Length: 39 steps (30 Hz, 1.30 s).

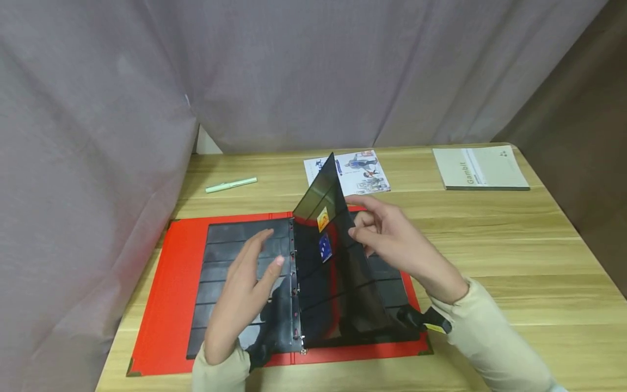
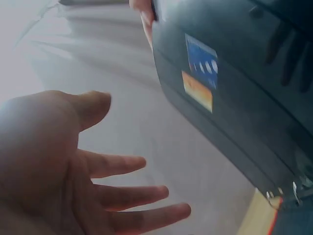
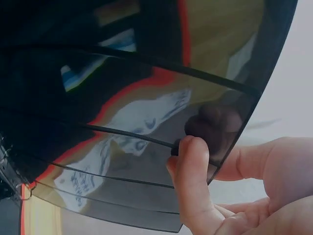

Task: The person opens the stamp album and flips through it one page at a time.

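Pinching a raised black page (image 1: 325, 305), the right hand (image 1: 387, 231) works above an open red binder (image 1: 168, 299) at the table's (image 1: 514, 245) near side; the left hand (image 1: 240, 296) hovers, fingers spread. Grey curtain (image 1: 303, 71) hangs beyond the far pen (image 1: 231, 185), booklet (image 1: 364, 175) and, rightmost, the Gambit book (image 1: 482, 169).

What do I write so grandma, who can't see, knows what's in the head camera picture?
A right hand pinches a raised black page holding two small pictures in an open red binder, while an empty left hand hovers over the left page. Behind lie a green pen, a white card or booklet and a book on a wooden table.
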Tool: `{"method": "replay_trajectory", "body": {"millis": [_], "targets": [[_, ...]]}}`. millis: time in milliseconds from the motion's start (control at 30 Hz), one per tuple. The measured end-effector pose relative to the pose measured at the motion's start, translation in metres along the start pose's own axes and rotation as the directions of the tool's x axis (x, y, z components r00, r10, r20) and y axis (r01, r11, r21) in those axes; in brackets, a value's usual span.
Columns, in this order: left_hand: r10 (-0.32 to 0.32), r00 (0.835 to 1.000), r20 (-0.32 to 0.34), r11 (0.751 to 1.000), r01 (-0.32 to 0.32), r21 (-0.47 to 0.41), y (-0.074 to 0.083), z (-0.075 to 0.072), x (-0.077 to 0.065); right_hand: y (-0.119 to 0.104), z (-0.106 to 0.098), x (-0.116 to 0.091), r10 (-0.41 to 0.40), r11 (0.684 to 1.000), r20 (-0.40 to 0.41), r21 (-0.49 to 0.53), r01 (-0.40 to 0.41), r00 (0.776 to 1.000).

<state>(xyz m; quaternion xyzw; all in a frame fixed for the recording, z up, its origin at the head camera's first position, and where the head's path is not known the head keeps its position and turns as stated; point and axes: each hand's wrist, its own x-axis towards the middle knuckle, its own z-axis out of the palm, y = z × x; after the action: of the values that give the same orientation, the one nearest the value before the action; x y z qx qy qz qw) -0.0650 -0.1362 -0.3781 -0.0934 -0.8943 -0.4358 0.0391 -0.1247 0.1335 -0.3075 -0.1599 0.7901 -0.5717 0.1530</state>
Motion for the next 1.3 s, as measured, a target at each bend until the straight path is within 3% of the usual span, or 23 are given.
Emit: {"method": "replay_trajectory", "body": {"millis": [267, 533, 767, 1033, 1300], "targets": [[0.101, 0.995, -0.025, 0.99, -0.103, -0.1, 0.024, -0.004, 0.006, -0.009, 0.013, 0.008, -0.036, 0.999, 0.043, 0.0, 0.036, 0.998], [0.174, 0.984, -0.023, 0.976, -0.175, -0.128, 0.042, -0.006, 0.01, -0.021, 0.027, 0.014, -0.028, 1.0, 0.082, 0.01, 0.028, 0.996], [0.138, 0.99, -0.003, 0.975, -0.136, -0.176, 0.056, -0.005, 0.009, -0.029, 0.044, 0.024, -0.061, 0.998, 0.145, 0.022, 0.058, 0.988], [0.075, 0.997, -0.029, 0.982, -0.079, -0.17, 0.058, -0.008, 0.004, -0.031, 0.056, 0.033, -0.067, 0.997, 0.199, 0.039, 0.06, 0.978], [0.104, 0.993, -0.062, 0.983, -0.112, -0.148, 0.053, -0.014, 0.0, -0.028, 0.054, 0.039, -0.059, 0.995, 0.216, -0.068, 0.075, 0.975]]}}
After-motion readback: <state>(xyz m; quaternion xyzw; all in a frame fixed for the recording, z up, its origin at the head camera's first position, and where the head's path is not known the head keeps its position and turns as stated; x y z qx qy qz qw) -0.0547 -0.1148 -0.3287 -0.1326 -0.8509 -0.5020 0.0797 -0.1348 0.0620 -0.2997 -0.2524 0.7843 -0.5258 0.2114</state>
